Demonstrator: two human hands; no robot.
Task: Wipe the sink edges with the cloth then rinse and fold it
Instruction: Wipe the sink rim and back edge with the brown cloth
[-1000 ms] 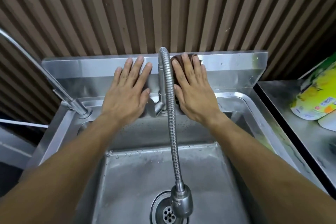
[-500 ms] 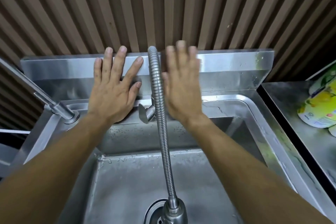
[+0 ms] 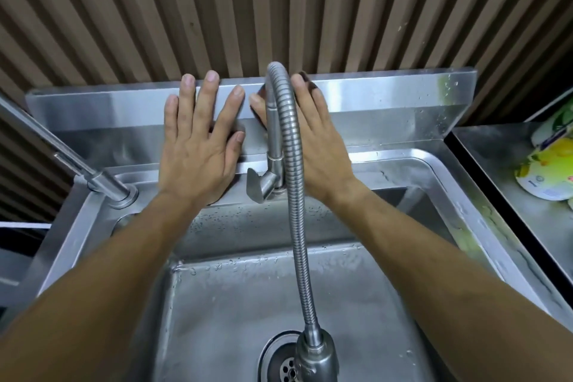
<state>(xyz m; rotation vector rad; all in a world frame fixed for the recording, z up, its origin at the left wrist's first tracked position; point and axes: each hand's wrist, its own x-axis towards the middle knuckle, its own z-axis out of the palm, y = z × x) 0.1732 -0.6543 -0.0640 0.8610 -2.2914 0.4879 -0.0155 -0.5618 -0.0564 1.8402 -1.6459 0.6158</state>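
While right hand [image 3: 319,146] presses cloth [image 3: 305,77] on backsplash [image 3: 387,99], orientation hidden

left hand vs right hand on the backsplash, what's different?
1. The left hand lies bare on the steel backsplash; the right hand has a dark cloth under its fingers.
2. The left hand's fingers are spread and all show; the right hand is partly hidden behind the flexible faucet hose.
3. The left hand sits left of the faucet, the right hand right of it.

Both are flat, fingers straight, pointing up the backsplash.
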